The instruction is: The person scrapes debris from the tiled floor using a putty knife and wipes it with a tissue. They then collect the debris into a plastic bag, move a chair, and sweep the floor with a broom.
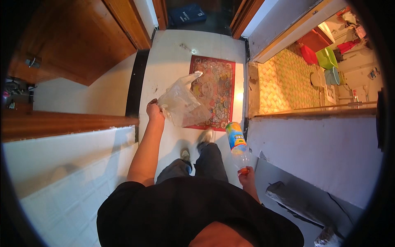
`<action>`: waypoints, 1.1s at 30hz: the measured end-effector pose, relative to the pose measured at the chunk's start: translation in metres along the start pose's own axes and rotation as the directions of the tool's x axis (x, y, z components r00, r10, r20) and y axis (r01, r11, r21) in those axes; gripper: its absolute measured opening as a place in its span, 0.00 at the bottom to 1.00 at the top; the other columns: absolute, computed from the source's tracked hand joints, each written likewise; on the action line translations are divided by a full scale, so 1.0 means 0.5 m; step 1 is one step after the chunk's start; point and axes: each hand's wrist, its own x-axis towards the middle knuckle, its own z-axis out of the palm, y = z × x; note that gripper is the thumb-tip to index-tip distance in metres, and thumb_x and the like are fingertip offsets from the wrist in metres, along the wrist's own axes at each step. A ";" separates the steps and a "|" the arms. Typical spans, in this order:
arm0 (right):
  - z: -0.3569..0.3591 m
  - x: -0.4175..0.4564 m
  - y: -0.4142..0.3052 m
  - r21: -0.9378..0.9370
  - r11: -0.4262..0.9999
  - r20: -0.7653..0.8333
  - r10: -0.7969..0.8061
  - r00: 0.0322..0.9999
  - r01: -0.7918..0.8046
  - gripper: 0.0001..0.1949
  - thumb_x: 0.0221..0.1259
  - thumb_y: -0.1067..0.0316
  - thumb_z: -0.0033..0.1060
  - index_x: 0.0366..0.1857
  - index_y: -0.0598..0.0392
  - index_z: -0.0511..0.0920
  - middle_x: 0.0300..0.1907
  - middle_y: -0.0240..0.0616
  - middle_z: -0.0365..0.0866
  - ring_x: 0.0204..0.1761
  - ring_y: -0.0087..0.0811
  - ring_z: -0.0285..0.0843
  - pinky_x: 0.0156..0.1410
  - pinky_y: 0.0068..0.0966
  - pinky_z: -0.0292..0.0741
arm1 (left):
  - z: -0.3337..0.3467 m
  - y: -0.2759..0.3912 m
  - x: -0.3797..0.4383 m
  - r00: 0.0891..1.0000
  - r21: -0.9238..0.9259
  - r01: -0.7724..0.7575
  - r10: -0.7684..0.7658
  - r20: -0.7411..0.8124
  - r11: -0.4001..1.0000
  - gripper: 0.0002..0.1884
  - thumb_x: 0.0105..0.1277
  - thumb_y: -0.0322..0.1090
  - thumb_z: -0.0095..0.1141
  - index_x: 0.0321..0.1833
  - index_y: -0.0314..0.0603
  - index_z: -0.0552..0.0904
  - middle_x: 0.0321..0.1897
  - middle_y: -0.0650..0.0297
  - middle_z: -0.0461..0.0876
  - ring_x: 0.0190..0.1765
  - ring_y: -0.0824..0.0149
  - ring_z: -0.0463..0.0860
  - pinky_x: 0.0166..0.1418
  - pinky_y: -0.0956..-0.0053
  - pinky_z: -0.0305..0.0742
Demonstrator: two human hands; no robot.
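Observation:
A translucent plastic bag [183,103] hangs from my left hand [155,110], which grips it at one edge, in front of me and above a red patterned mat. Down at my right side, my right hand [247,177] holds a plastic bottle [237,140] by its orange cap. The bottle has clear plastic near the cap and a blue, yellow and green label. Bag and bottle are apart. Whether anything lies inside the bag, I cannot tell.
The mat [216,92] lies on pale floor tiles. A wooden door [77,40] stands at the left. At the right, a doorway shows a tiled room with a green plastic container [327,58] and basins. A dark blue box [187,14] sits beyond the far threshold.

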 end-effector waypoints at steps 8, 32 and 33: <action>0.326 0.200 -0.168 -0.006 0.996 -0.090 0.093 0.992 -0.093 0.10 0.46 0.67 0.53 0.31 0.56 0.67 0.28 0.41 0.69 0.29 0.41 0.69 0.27 0.29 0.69 | 0.260 0.043 0.094 0.970 0.239 -0.147 0.187 -0.154 0.960 0.11 0.54 0.19 0.42 0.37 0.36 0.76 0.30 0.60 0.77 0.31 0.66 0.77 0.38 0.75 0.73; 1.583 0.524 -0.319 -0.442 0.893 0.188 0.189 0.964 -0.089 0.18 0.58 0.61 0.46 0.47 0.64 0.68 0.38 0.52 0.76 0.32 0.38 0.74 0.34 0.29 0.70 | 0.966 0.312 0.778 0.964 0.671 -0.234 0.078 0.254 0.703 0.13 0.45 0.20 0.58 0.36 0.36 0.78 0.21 0.65 0.73 0.23 0.71 0.72 0.27 0.76 0.67; 1.618 0.536 -0.318 -0.466 0.881 0.160 0.180 0.971 -0.086 0.18 0.59 0.60 0.45 0.46 0.64 0.68 0.37 0.52 0.76 0.32 0.38 0.74 0.33 0.29 0.70 | 1.001 0.331 0.800 0.964 0.692 -0.235 0.073 0.255 0.683 0.13 0.45 0.20 0.58 0.37 0.37 0.78 0.21 0.66 0.73 0.23 0.72 0.71 0.26 0.77 0.66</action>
